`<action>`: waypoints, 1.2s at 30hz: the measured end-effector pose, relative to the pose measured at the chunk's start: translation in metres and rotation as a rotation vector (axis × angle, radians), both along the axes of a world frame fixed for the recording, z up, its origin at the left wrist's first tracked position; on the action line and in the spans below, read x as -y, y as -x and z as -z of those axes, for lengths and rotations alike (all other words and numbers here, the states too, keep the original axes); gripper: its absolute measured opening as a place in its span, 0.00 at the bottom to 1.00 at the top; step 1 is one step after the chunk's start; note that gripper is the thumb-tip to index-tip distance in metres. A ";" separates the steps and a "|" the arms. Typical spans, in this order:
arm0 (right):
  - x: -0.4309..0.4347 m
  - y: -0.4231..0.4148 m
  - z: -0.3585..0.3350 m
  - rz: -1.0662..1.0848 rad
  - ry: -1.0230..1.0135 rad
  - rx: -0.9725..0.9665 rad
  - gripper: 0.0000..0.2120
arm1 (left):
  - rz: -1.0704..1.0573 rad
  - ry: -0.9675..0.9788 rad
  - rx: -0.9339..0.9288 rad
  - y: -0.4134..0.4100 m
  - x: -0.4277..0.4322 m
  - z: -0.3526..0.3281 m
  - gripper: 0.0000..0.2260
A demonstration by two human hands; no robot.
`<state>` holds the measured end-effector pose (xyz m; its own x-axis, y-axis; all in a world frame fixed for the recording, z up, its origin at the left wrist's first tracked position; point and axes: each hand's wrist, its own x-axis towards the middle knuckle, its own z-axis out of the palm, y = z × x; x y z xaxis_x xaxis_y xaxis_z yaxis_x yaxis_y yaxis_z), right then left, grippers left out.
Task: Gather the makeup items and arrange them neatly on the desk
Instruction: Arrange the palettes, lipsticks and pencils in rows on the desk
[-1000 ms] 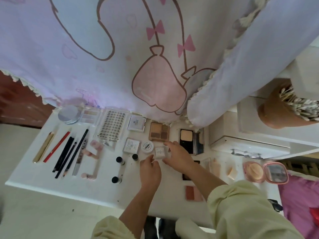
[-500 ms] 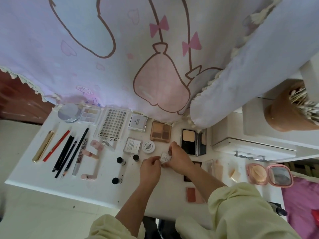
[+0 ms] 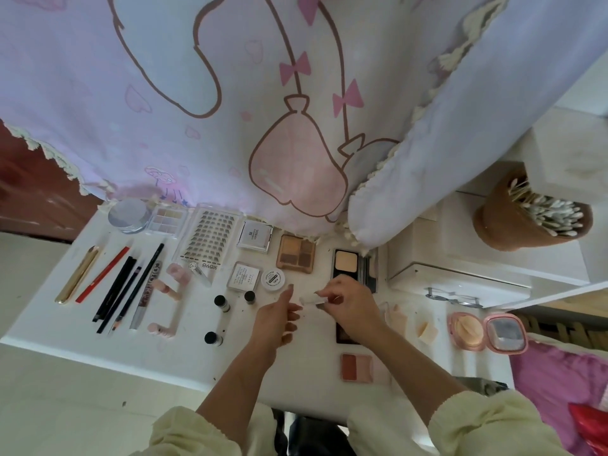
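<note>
Makeup lies in rows on the white desk (image 3: 98, 350). My right hand (image 3: 353, 307) pinches a small clear square case (image 3: 311, 299) just above the desk, near the middle. My left hand (image 3: 276, 320) hovers beside it with loose fingers, holding nothing. Pencils (image 3: 115, 284) lie in a row at the left. Behind my hands sit a lash tray (image 3: 210, 238), a white compact (image 3: 255, 236), a brown eyeshadow palette (image 3: 296, 254), a small round white jar (image 3: 272, 280) and a black powder compact (image 3: 348, 264). A blush palette (image 3: 357, 367) lies at the front.
A pink open compact (image 3: 487, 330) and sponges (image 3: 426, 330) lie at the right. A brown cup of cotton swabs (image 3: 526, 218) stands on a white box (image 3: 460, 258). A lilac curtain (image 3: 230, 93) hangs over the desk's far edge. Three small black-capped vials (image 3: 220, 302) stand left of my hands.
The small clear case was lifted off the desk between both hands. My left hand has now let go and drawn slightly away; my right hand still holds it.
</note>
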<state>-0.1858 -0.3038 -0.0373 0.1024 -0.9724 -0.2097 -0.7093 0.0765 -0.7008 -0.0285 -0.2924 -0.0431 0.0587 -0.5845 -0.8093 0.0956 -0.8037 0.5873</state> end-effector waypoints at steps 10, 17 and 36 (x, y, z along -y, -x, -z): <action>-0.011 0.009 -0.040 0.210 0.070 0.312 0.15 | -0.022 0.194 -0.252 0.008 0.003 -0.022 0.13; -0.014 0.017 -0.056 0.357 -0.133 0.584 0.07 | -0.005 0.286 -0.294 0.009 0.003 -0.033 0.10; -0.017 0.025 -0.067 0.608 -0.612 1.160 0.09 | 0.025 0.427 -0.300 0.016 0.000 -0.049 0.16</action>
<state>-0.2107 -0.2864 0.0296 0.1120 -0.7166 -0.6884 0.4764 0.6467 -0.5957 -0.0447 -0.2925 0.0060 -0.1568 -0.8645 -0.4776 0.2938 -0.5025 0.8131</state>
